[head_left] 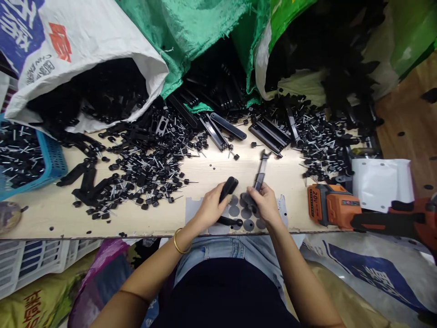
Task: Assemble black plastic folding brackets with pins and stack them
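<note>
My left hand (210, 207) is closed round a black rounded plastic handle piece (228, 187) at the near edge of the wooden table (143, 218). My right hand (264, 202) grips the lower end of a long black plastic bar with a forked tip (261, 169), which points away from me. Both hands hover over a grey sheet of round pads (239, 213). A gold bangle (180, 243) circles my left wrist.
Heaps of small black knob screws (150, 168) and black bars (269, 134) cover the table's far half. White (85, 41) and green sacks (198, 27) of black parts lie behind. A blue basket (51, 159) stands left, an orange cordless drill (341, 209) right.
</note>
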A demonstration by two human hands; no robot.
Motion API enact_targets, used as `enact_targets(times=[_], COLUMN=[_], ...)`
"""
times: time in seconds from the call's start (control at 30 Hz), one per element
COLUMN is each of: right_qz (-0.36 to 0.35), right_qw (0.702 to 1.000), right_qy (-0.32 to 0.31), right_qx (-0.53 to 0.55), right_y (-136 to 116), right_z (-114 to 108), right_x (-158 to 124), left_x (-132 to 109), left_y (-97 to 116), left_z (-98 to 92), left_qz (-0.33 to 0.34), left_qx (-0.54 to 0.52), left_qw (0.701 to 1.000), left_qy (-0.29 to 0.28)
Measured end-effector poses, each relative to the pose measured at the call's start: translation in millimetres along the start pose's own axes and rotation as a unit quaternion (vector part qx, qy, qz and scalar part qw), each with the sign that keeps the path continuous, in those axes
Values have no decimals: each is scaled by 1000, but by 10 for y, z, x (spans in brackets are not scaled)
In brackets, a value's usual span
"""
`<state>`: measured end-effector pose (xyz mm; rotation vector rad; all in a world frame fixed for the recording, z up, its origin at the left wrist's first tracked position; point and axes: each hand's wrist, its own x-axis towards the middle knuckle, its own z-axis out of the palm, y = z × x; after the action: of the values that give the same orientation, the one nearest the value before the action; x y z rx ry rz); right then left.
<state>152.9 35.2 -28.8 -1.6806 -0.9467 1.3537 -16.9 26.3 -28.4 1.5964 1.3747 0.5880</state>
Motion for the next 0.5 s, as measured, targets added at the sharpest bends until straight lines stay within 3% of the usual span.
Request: enact_targets(times=[0.1, 0.27, 0.37, 0.5], right_qz=[9, -29, -3, 47], right_qw=[990, 996, 990, 975], right_qy=[31, 27, 26, -25], right_qx=[140, 85, 139, 216], right_y=[-149, -259, -252, -307], right_z=[76, 107, 120, 136], right_x=[43, 16, -18, -48], left_x=[-89, -195, -219, -248], left_y=[112, 213, 246, 269], left_z=[89, 138, 136, 140], left_qz=[-12, -20, -21, -15], left_qx=[-46, -71, -68, -51], left_qw=[999, 997, 997, 998], left_qy=[-22, 1, 8, -12])
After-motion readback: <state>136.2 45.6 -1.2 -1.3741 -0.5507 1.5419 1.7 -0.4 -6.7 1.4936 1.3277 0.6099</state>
